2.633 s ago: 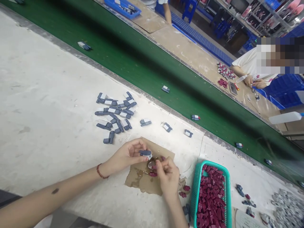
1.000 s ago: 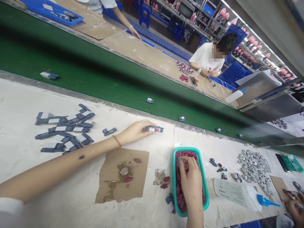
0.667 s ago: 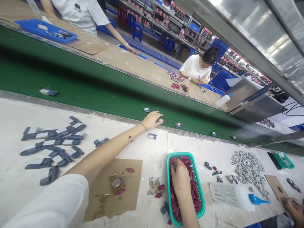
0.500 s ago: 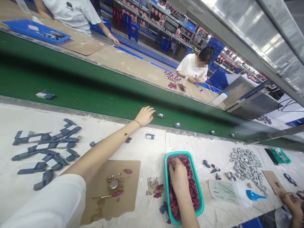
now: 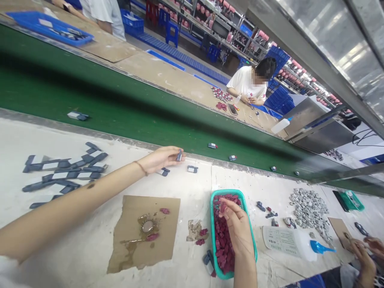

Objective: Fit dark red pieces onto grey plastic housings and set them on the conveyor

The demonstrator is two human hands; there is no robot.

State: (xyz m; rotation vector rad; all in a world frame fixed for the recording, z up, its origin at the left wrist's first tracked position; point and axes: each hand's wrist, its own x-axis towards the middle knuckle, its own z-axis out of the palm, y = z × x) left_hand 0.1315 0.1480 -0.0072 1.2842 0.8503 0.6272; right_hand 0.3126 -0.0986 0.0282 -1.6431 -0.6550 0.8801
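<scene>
My left hand (image 5: 163, 159) is at the near edge of the green belt, its fingers closed on a small dark grey-blue plastic part (image 5: 179, 155). Over the green basket (image 5: 255, 244), my right hand (image 5: 240, 224) pinches a small dark red piece (image 5: 222, 206). Many more dark red pieces (image 5: 223, 252) fill that basket. To its left lies a cardboard sheet (image 5: 162, 248) with a small round metal cap (image 5: 148, 227), wet brown stains and red pieces. A grey part with a white face (image 5: 192, 169) rests close to my left hand.
Several grey parts (image 5: 60, 175) lie in rows at left. The green belt (image 5: 144, 120) carries spaced parts. A white bottle with a blue nozzle (image 5: 285, 242) lies right of the basket, near a pile of pale pieces (image 5: 310, 212). Another person's hands (image 5: 364, 252) work at far right.
My left hand has drawn back from over the belt to its near edge and now holds a grey part. My right hand has risen out of the red pieces with one pinched.
</scene>
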